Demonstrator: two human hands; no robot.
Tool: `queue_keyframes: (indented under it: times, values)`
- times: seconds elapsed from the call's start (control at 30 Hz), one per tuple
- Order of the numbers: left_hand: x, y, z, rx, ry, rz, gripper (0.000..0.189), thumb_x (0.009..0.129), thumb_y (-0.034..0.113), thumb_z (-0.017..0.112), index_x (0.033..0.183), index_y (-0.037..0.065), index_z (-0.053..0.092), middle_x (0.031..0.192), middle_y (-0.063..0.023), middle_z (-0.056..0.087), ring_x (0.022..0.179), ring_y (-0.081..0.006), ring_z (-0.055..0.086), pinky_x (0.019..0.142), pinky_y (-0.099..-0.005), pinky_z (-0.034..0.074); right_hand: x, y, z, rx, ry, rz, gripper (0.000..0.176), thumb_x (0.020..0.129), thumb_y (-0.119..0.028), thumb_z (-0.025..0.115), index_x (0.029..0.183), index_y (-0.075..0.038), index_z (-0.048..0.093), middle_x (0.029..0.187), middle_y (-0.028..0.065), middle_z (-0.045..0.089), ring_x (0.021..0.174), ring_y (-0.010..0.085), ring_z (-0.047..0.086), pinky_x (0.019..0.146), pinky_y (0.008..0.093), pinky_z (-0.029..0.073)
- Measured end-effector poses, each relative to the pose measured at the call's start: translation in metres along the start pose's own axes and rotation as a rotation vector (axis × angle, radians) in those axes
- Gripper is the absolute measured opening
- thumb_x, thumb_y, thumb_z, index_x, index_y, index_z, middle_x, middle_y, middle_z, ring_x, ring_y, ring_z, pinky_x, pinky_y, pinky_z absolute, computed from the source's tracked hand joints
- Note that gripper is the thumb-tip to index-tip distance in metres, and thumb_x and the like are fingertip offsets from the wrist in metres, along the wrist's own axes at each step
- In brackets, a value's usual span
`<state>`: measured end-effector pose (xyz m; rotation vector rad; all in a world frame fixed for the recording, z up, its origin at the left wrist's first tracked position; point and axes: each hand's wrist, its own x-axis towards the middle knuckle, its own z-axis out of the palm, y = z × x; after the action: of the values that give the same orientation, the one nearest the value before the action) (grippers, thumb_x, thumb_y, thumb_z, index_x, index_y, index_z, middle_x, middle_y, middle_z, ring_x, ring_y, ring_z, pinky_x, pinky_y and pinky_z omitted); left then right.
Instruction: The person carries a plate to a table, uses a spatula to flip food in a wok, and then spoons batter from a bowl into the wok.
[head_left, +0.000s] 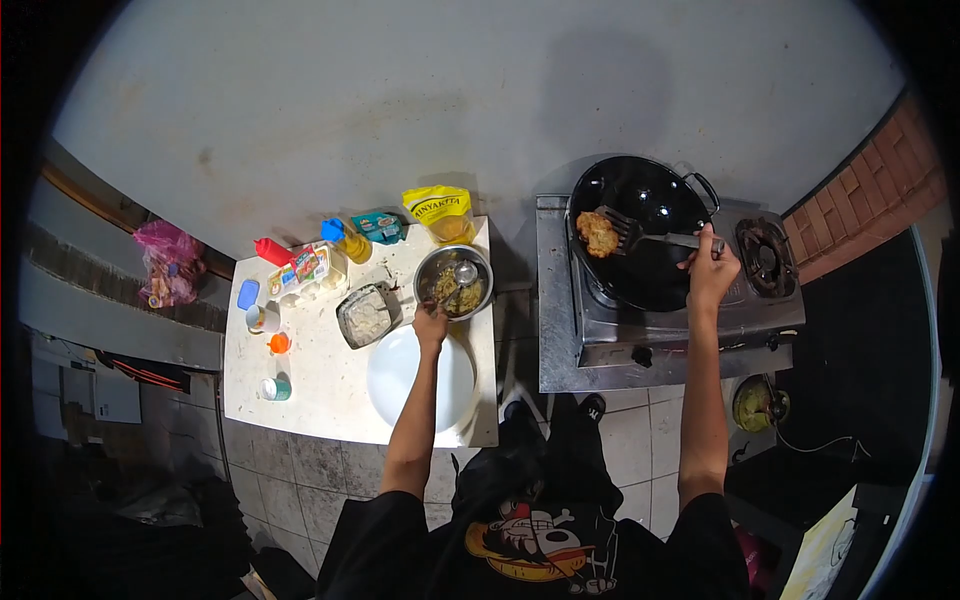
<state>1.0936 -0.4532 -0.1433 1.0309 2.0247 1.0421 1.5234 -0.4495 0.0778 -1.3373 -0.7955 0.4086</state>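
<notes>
My right hand [708,268] is closed round the handle of a slotted spatula [624,232] over the black wok [650,285]. A golden-brown fritter [598,234] rests at the spatula's front end, near the wok's left side. At the near rim of a steel bowl [486,292], my left hand [431,324] is closed on the handle of a metal spoon [465,272]. The spoon lies across a yellowish-green chunky mixture [462,300] in the bowl. My left fingertips are partly hidden.
The wok sits on a steel two-burner stove [620,352]; its right burner [766,255] is uncovered. On the white table [330,410] are a white plate [420,385], a tub of white powder [367,317], an oil pouch [438,212], a red bottle [272,252] and an egg pack [310,272].
</notes>
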Motion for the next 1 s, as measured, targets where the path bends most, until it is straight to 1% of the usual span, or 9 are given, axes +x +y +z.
queue_keyframes:
  times: [0.03, 0.07, 0.13, 0.17, 0.23, 0.43, 0.57, 0.77, 1.0]
  values:
    - [-0.001, 0.004, -0.002, 0.194, 0.013, 0.087, 0.038, 0.076, 0.022, 0.068, 0.104, -0.001, 0.057, 0.097, -0.0220, 0.064, 0.088, -0.0331, 0.064, 0.076, -0.0389, 0.051, 0.000, 0.000, 0.000, -0.003, 0.002, 0.007, 0.030, 0.090, -0.021, 0.060, 0.076, 0.005, 0.062, 0.051, 0.0016, 0.050, 0.038, 0.0052, 0.044, 0.036, 0.0220, 0.043]
    - [-0.003, 0.008, -0.004, 0.193, 0.014, 0.087, 0.038, 0.076, 0.022, 0.068, 0.104, -0.001, 0.057, 0.097, -0.0220, 0.064, 0.088, -0.0331, 0.064, 0.076, -0.0389, 0.051, 0.000, 0.000, 0.000, -0.003, 0.002, 0.006, 0.030, 0.090, -0.021, 0.060, 0.076, 0.005, 0.062, 0.051, 0.0016, 0.050, 0.038, 0.0052, 0.044, 0.036, 0.0220, 0.043]
    - [-0.003, 0.011, -0.007, 0.291, -0.003, 0.031, 0.039, 0.076, 0.026, 0.066, 0.106, 0.004, 0.056, 0.098, -0.0220, 0.064, 0.094, -0.0387, 0.061, 0.082, -0.0427, 0.048, 0.000, 0.000, 0.000, 0.013, 0.003, 0.010, 0.030, 0.090, -0.021, 0.060, 0.076, 0.005, 0.062, 0.050, 0.0018, 0.050, 0.038, 0.0052, 0.044, 0.036, 0.0220, 0.043]
    - [-0.003, 0.013, -0.009, 0.292, -0.003, 0.030, 0.039, 0.076, 0.026, 0.066, 0.106, 0.004, 0.056, 0.098, -0.0220, 0.064, 0.094, -0.0387, 0.061, 0.082, -0.0427, 0.048, 0.000, 0.000, 0.000, 0.013, 0.002, 0.011, 0.030, 0.090, -0.021, 0.060, 0.076, 0.005, 0.062, 0.050, 0.0018, 0.050, 0.038, 0.0052, 0.044, 0.036, 0.0220, 0.043]
    - [-0.002, 0.014, -0.013, 0.356, -0.112, -0.002, 0.041, 0.077, 0.029, 0.066, 0.109, 0.006, 0.053, 0.098, -0.0213, 0.064, 0.095, -0.0388, 0.061, 0.081, -0.0446, 0.048, 0.000, 0.001, 0.000, 0.012, -0.001, -0.005, 0.030, 0.090, -0.021, 0.060, 0.076, 0.005, 0.062, 0.050, 0.0019, 0.049, 0.038, 0.0052, 0.044, 0.036, 0.0221, 0.043]
    - [-0.005, 0.013, -0.013, 0.445, -0.140, -0.054, 0.049, 0.077, 0.033, 0.067, 0.114, 0.008, 0.046, 0.098, -0.0215, 0.064, 0.094, -0.0396, 0.061, 0.081, -0.0461, 0.048, 0.000, 0.000, 0.000, -0.003, 0.001, -0.008, 0.030, 0.091, -0.021, 0.059, 0.076, 0.005, 0.062, 0.049, 0.0014, 0.048, 0.039, 0.0051, 0.044, 0.036, 0.0221, 0.044]
    - [0.007, -0.012, -0.007, 0.359, -0.172, -0.115, 0.050, 0.078, 0.031, 0.067, 0.115, 0.008, 0.043, 0.096, -0.0238, 0.064, 0.092, -0.0414, 0.061, 0.079, -0.0471, 0.048, 0.001, 0.000, -0.003, -0.032, 0.007, -0.012, 0.030, 0.091, -0.021, 0.058, 0.076, 0.005, 0.062, 0.049, 0.0012, 0.048, 0.038, 0.0051, 0.043, 0.036, 0.0222, 0.044]
    - [0.006, -0.016, -0.005, 0.319, -0.155, -0.092, 0.049, 0.077, 0.027, 0.066, 0.114, 0.008, 0.042, 0.097, -0.0235, 0.063, 0.091, -0.0412, 0.061, 0.079, -0.0469, 0.048, -0.001, 0.000, -0.006, 0.024, -0.031, 0.028, 0.031, 0.091, -0.021, 0.058, 0.075, 0.005, 0.062, 0.048, 0.0010, 0.046, 0.038, 0.0049, 0.042, 0.036, 0.0221, 0.044]
    - [0.008, -0.024, -0.005, 0.287, -0.123, -0.070, 0.046, 0.078, 0.026, 0.066, 0.113, 0.008, 0.041, 0.094, -0.0235, 0.062, 0.090, -0.0416, 0.061, 0.078, -0.0472, 0.047, 0.000, 0.010, -0.015, 0.073, 0.008, 0.140, 0.029, 0.091, -0.022, 0.058, 0.077, 0.004, 0.061, 0.049, 0.0015, 0.047, 0.038, 0.0057, 0.043, 0.036, 0.0233, 0.046]
